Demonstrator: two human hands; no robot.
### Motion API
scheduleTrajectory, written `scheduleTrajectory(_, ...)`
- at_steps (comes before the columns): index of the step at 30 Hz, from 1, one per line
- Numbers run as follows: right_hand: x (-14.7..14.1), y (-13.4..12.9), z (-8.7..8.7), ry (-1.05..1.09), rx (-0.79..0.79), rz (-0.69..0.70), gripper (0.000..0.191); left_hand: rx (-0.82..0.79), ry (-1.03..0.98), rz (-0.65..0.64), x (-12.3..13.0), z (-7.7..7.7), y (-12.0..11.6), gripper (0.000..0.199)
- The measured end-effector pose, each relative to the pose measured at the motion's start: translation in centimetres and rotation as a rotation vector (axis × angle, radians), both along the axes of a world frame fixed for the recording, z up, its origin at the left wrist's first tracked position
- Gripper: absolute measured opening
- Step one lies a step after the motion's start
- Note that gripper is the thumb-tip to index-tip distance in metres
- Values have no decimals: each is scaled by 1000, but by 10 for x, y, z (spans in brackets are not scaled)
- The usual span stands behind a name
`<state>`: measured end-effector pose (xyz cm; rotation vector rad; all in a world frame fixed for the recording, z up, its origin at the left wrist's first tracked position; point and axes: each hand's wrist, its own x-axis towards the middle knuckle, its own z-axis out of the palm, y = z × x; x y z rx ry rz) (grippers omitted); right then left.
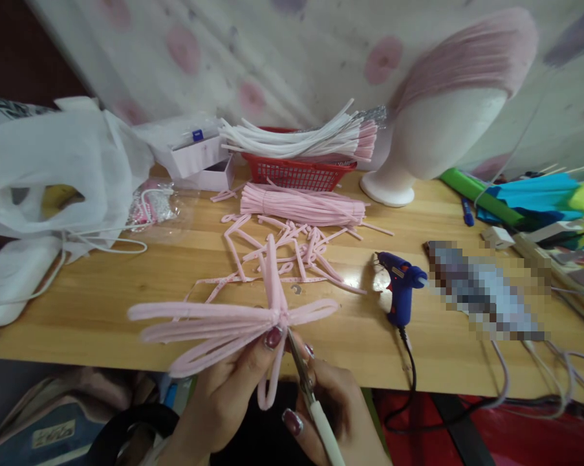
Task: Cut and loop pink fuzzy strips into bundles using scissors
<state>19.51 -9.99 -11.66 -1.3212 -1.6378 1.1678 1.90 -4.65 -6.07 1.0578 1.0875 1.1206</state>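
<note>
A flower-like piece of pink pipe cleaners (209, 333), bent into several long loops joined at a centre, is held above the front of the table. My left hand (224, 395) is closed, pinching it just below that centre. In my right hand (335, 395) are white-handled scissors (307, 382), their metal tips up against the flower's centre. Whether the blades are apart cannot be made out. Cut and bent pink pipe cleaner pieces (292, 249) lie behind the flower, next to a tape measure (214, 280).
A blue glue gun (399, 288) with a black cord stands at the right. Behind lie a pink pipe cleaner bundle (301, 204), a red basket (296, 175) and a white foam head (442, 142). A white plastic bag (68, 162) is on the left.
</note>
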Motion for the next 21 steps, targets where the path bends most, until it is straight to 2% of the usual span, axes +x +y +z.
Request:
scheduleTrajectory(7,2,2,3,64,-27,-20,34,43,26,-49,-1,3,1,38)
scheduleTrajectory(12,2,0,1,-36,13,-39,30,41,-40,-28,0,-2,3,37)
scheduleTrajectory(14,3,0,5,-114,34,-58,31,-7,-159,55,-3,-5,8,30)
scheduleTrajectory(18,12,2,23,-238,83,-108,33,-109,-424,329,-13,-2,23,16)
scheduleTrajectory(19,15,3,28,-247,87,-119,33,-142,-475,360,-16,0,26,16)
scheduleTrajectory(21,18,4,38,-245,76,-119,33,-246,-527,337,-18,2,30,15)
